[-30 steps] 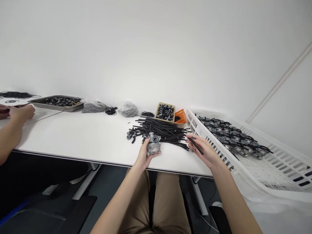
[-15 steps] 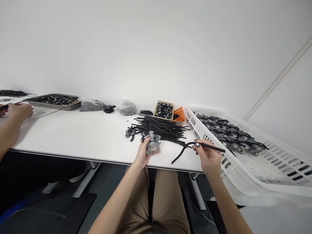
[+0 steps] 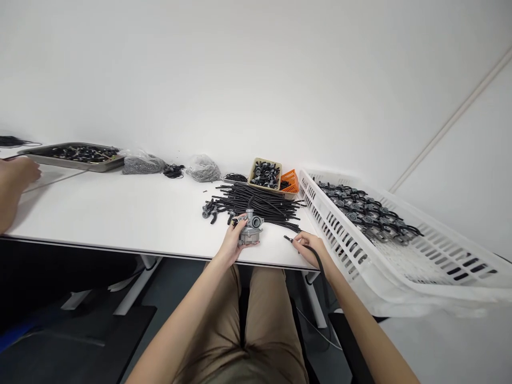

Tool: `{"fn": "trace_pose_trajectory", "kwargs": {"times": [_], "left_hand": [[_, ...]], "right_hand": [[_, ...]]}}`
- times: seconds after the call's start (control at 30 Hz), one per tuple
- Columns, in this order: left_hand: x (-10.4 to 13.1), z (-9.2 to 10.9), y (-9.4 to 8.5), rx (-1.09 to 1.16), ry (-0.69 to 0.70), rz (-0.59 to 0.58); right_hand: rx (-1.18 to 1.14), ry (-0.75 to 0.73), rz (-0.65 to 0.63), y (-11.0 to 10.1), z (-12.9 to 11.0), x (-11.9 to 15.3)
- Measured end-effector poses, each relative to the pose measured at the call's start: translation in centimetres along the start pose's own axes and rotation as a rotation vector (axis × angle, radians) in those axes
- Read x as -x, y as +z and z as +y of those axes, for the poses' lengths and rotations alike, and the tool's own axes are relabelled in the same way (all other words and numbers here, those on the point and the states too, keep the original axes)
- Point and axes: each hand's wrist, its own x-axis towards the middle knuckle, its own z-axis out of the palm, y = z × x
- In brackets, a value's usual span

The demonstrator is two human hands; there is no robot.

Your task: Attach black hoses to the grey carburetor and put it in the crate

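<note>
My left hand [image 3: 232, 240] is closed around a grey metal carburetor [image 3: 251, 229], held upright near the table's front edge. A short black piece sticks up from its top. To the right, my right hand [image 3: 310, 248] pinches a black rubber hose [image 3: 319, 260] close to one end. That end points left toward the carburetor, apart from it, while the rest of the hose hangs down over my wrist. Behind the carburetor lies a pile of black hoses [image 3: 264, 204]. Some small grey and black fittings [image 3: 208, 209] lie just left of that pile.
A white crate [image 3: 344, 250] with rows of carburetors [image 3: 360, 208] stands at the right. Along the wall are a beige basket of fittings [image 3: 256, 162], an orange basket [image 3: 294, 181], plastic bags of small parts [image 3: 203, 168] and a metal tray [image 3: 106, 165]. Another person's hand [image 3: 20, 173] is at far left.
My right hand has moved left and turned, so the hose end now points left and its length hangs down. The carburetor stays in my left hand. The view has shifted slightly.
</note>
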Motion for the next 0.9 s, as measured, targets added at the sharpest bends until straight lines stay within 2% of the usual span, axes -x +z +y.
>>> {"fn": "trace_pose_trajectory", "kwargs": {"times": [0.1, 0.2, 0.37, 0.57, 0.73, 0.9], "left_hand": [[0.1, 0.0, 0.0, -0.018, -0.009, -0.009], [0.2, 0.1, 0.0, -0.033, -0.003, -0.024], [0.1, 0.1, 0.2, -0.051, 0.012, -0.021], [0.0, -0.3, 0.4, -0.073, 0.073, 0.053], [-0.1, -0.7, 0.6, -0.062, 0.196, 0.159], [0.0, -0.8, 0.7, -0.053, 0.254, 0.218]], "right_hand": [[-0.275, 0.064, -0.063, 1.2, 1.0, -0.6], [-0.564, 0.098, -0.089, 2.0, 0.4, -0.5], [-0.946, 0.219, 0.028, 4.4, -2.1, 0.1], [-1.022, 0.218, 0.123, 8.3, -4.3, 0.1], [-1.095, 0.267, 0.204, 8.8, -4.1, -0.2], [-0.994, 0.313, 0.283, 9.2, -3.9, -0.5]]}}
